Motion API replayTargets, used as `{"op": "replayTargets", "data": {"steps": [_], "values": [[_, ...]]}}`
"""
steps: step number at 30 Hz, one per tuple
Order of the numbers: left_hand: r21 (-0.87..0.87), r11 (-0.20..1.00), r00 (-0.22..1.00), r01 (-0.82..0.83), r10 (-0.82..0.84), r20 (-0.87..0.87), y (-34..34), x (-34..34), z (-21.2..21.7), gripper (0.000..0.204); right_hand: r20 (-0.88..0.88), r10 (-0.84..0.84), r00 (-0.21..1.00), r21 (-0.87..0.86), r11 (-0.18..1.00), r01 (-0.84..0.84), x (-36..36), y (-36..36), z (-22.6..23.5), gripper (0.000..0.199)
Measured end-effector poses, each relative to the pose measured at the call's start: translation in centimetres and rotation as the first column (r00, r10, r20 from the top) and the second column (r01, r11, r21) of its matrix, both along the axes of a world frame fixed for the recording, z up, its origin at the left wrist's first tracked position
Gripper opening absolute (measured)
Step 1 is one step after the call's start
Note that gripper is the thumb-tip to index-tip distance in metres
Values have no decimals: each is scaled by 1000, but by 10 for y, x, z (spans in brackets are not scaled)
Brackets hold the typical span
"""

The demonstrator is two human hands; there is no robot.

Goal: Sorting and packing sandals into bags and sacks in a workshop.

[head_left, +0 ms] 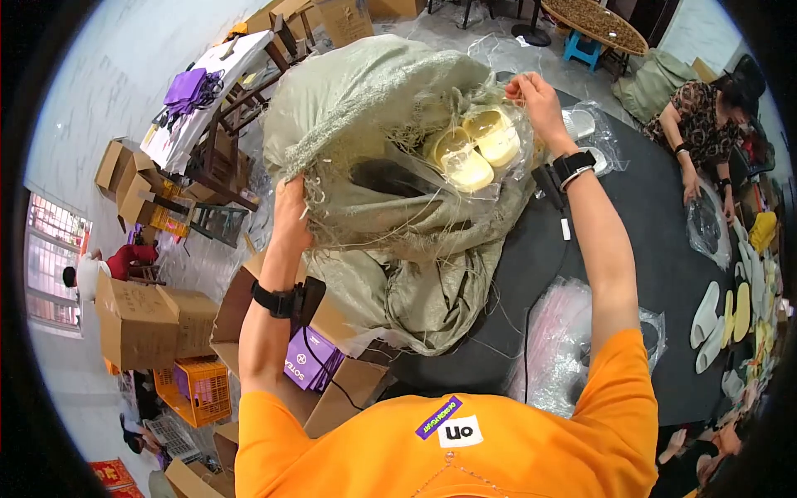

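Orange short-sleeved shirt [465, 452], black band on each wrist

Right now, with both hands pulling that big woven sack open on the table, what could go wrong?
1. The woven sack has frayed, loose strands at its torn mouth; they could tangle around the left hand or right hand, or the wrist devices' cable.
2. The bagged pale yellow slippers sit right at the opening and might slide out onto the dark table.
3. The sack overhangs the table edge above open cardboard boxes; it may slump off.
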State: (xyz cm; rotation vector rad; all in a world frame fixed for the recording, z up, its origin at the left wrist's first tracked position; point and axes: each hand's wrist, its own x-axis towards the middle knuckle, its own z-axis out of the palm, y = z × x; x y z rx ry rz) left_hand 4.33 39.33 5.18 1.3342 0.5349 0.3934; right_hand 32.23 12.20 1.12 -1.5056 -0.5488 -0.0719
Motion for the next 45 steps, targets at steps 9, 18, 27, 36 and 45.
{"op": "replayTargets", "data": {"steps": [9, 18, 27, 36, 45], "values": [[672, 728, 937, 137, -316, 151, -64, -44, 20, 27, -568, 780, 264, 609, 614, -502, -89, 100, 5, 79], [643, 504, 581, 577, -806, 110, -129, -132, -15, 7, 79, 494, 866, -213, 857, -470, -152, 132, 79, 26], [422, 118, 348, 899, -777, -525, 15, -165, 8, 63, 360, 789, 498, -86, 560, -824, -280, 26, 159, 18], [556, 830, 895, -49, -211, 394, 12, -64, 33, 38, 339, 850, 404, 38, 417, -908, -359, -2, 133, 17], [357, 891, 701, 280, -444, 558, -103, -108, 51, 32, -297, 940, 167, 527, 308, -792, -385, -71, 34, 29]]}}
